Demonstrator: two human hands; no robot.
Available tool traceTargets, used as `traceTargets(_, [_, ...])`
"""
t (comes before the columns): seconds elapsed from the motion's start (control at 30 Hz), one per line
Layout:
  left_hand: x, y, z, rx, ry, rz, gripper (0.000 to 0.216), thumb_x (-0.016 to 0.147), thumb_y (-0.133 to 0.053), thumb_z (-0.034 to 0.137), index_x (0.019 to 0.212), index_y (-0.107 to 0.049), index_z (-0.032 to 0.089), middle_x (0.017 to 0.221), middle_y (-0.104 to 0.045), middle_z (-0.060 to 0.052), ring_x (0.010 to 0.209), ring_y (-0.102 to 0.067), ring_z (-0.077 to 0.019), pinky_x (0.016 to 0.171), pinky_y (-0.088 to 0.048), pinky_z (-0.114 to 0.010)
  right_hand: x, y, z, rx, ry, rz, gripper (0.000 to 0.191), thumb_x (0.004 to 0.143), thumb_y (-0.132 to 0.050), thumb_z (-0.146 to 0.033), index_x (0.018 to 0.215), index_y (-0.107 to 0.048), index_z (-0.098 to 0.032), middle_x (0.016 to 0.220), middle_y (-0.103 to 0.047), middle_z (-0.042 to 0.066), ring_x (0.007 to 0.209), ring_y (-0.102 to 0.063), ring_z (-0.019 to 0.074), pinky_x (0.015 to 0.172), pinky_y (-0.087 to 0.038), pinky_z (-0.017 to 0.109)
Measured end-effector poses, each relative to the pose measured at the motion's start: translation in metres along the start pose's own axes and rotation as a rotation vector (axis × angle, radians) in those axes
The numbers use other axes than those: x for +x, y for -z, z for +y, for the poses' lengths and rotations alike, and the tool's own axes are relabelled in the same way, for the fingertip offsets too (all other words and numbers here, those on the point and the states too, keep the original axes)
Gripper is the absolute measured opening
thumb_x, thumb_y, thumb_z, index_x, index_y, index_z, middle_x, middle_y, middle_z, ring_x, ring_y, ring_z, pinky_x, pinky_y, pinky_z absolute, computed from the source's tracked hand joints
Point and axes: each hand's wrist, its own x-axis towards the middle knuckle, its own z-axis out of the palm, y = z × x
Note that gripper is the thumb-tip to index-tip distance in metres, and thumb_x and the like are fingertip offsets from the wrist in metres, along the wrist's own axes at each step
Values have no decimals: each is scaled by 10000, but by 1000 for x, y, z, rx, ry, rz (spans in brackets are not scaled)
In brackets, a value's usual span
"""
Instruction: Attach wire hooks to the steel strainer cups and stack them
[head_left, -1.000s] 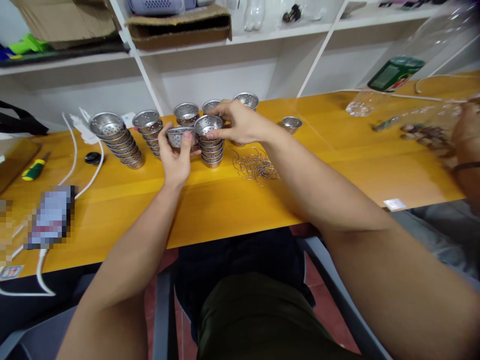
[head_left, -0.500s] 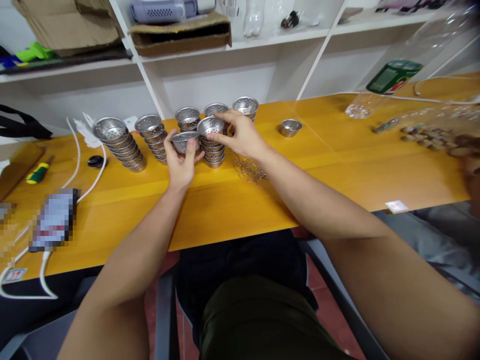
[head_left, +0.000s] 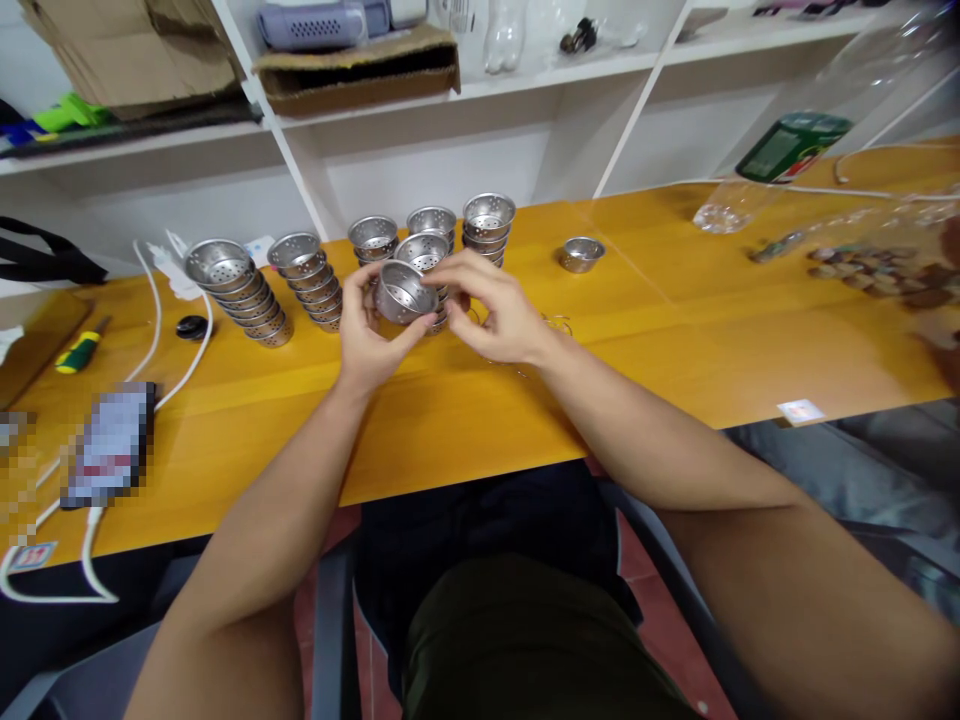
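A small perforated metal strainer cup (head_left: 403, 292) is tilted above the table, its holed inside showing. My left hand (head_left: 367, 335) grips it from the left, thumb along the lower side. At the cup's right rim, my right hand (head_left: 499, 310) has its fingertips closed in; its grip is partly hidden. Just behind stands a stack of the same cups (head_left: 422, 250), mostly covered by the held cup and my right hand. A tangle of thin wire rings (head_left: 556, 324) lies under and beside my right hand, largely hidden.
More cup stacks (head_left: 259, 290) stand along the back of the table (head_left: 465, 425). One lone cup (head_left: 583, 254) sits to the right. A phone (head_left: 109, 440) with white cables and a screwdriver (head_left: 79, 350) lie left; a plastic bottle (head_left: 787, 150) is at right.
My right hand has left the stack behind and come down to the held cup. That cup has moved slightly right and is now tilted.
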Motion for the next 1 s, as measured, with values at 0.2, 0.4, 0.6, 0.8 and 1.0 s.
traceTargets(0.2, [-3, 4, 3, -119, 97, -200, 1016, 890, -1024, 928, 1630, -693, 314, 1521, -789, -141, 1509, -813, -388, 1294, -695, -514, 0, 2, -6, 81, 100, -269, 476, 1062, -599, -176, 1479, -821, -233, 1593, -799, 166, 1253, -806, 292, 957, -680, 404])
traceTargets(0.4, [3, 15, 8, -177, 93, -256, 812, 989, -976, 863, 1530, -792, 286, 1376, -874, -120, 1229, -878, -315, 1118, -737, -466, 2, 10, -9, 152, 75, -290, 173, 1076, -652, -170, 1199, -749, -244, 1192, -738, 77, 905, -666, 206, 804, -577, 343])
traceTargets(0.6, [6, 14, 20, -233, 109, -337, 702, 979, -1032, 777, 1427, -843, 271, 1281, -906, -102, 1117, -884, -281, 996, -734, -408, 2, 17, -7, 198, 63, -210, 270, 1230, -753, -468, 1076, -728, -247, 1097, -674, 58, 954, -653, 225, 840, -554, 348])
traceTargets(0.8, [9, 14, 24, -219, 200, -357, 758, 953, -1010, 867, 1370, -836, 258, 1264, -894, -106, 1143, -870, -299, 1020, -726, -424, 5, 14, 0, 163, 72, -142, 443, 1236, -763, -652, 1060, -687, -252, 1131, -713, 75, 1014, -664, 251, 949, -588, 397])
traceTargets(1.0, [9, 20, 23, -286, 197, -346, 701, 968, -1022, 827, 1365, -855, 275, 1206, -870, -76, 1031, -851, -253, 938, -717, -382, 11, -3, -4, 393, -55, 58, 627, 1129, -843, -842, 987, -657, -260, 978, -677, 42, 905, -637, 219, 858, -604, 391])
